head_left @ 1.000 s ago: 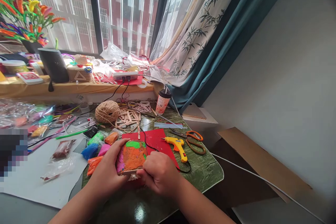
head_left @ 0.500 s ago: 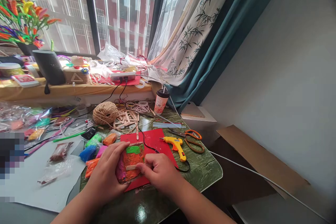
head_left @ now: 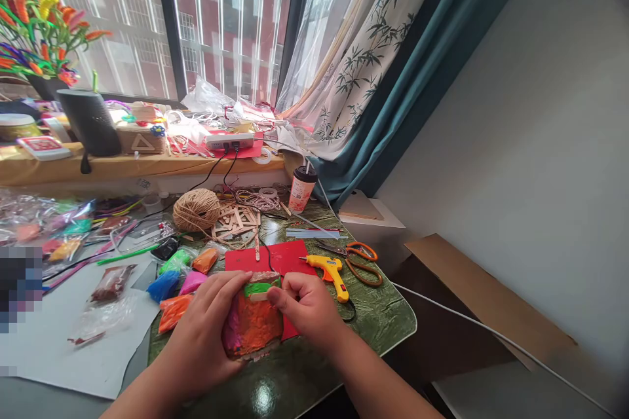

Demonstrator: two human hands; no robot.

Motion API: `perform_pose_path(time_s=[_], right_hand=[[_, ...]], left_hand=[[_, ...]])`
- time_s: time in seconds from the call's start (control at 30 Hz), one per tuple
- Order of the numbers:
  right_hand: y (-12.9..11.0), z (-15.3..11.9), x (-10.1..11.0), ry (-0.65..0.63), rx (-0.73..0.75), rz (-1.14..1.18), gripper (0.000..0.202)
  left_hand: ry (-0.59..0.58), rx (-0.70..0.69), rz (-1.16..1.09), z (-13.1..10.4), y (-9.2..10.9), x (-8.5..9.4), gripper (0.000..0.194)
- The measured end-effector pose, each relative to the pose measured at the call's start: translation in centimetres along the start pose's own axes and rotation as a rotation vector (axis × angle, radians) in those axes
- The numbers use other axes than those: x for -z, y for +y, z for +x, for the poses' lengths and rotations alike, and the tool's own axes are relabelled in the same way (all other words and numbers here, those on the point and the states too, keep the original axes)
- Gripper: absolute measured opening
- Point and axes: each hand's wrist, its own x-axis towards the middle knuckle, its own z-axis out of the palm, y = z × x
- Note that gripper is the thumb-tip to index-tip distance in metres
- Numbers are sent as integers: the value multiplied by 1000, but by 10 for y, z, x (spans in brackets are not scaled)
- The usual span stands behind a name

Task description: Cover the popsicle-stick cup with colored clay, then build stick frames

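My left hand wraps round the left side of a small piece covered in coloured clay, mostly orange with purple at its left and a green patch near the top. My right hand pinches a short wooden stick, which lies against the lower edge of the green patch. Under and behind the piece lies a red sheet. A yellow glue gun rests just beyond my right hand.
Orange-handled scissors lie right of the glue gun. Behind are a paper cup, wooden sticks and a twine ball. Bagged clay sits on the left, near a white sheet.
The clay-covered piece has shifted slightly right and tilted in my left hand. My right hand has moved the stick up from the orange area to the green patch.
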Motion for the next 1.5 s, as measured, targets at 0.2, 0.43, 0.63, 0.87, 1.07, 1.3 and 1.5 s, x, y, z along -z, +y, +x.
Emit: perform_pose_path(time_s=[0.2,0.43,0.63,0.87,1.07,1.3,1.5], right_hand=[[-7,3,-3,47,-79,4,68],[-10,7,-2,-43,-168,19,65],[-11,4,1,46,-167,24,63],[-5,-2,-6,34,-142,0,59],[0,0,-9,-9,-191,12,60],[4,0,-15,5,-212,0,60],[-6,-10,-16,140,-66,-143,58]], left_hand=[[15,-45,30,2,3,0,89],[35,-70,58,-1,4,-1,87],[-17,6,71,-2,1,-5,91],[-37,6,66,-2,-1,-6,92],[-26,-10,76,-5,-1,-8,93],[10,7,61,-4,0,-10,87],[27,30,44,-2,-2,-9,88]])
